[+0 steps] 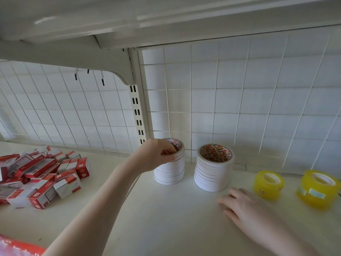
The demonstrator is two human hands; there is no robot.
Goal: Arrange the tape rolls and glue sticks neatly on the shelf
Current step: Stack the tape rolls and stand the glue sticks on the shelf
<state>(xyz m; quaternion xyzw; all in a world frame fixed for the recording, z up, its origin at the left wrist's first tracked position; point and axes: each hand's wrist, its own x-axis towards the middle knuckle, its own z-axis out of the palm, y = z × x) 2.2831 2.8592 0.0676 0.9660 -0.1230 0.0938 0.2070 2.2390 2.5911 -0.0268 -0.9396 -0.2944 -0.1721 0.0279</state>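
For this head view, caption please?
Left hand grips left stack of white tape rolls; right hand rests open on white shelf.

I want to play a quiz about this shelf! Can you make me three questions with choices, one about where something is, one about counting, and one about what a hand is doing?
1. Where is the pile of red boxes?
A. left of the white stacks
B. between the yellow rolls
C. on top of a stack

2. How many yellow rolls are there?
A. one
B. two
C. four

3. What is the left hand doing?
A. lying flat on the shelf
B. holding a red box
C. gripping the top of a white stack

Answers:
1. A: the red boxes lie far left of both white stacks.
2. B: one yellow roll sits beside another.
3. C: the left hand curls its fingers over the left stack's rim; the right hand lies flat.
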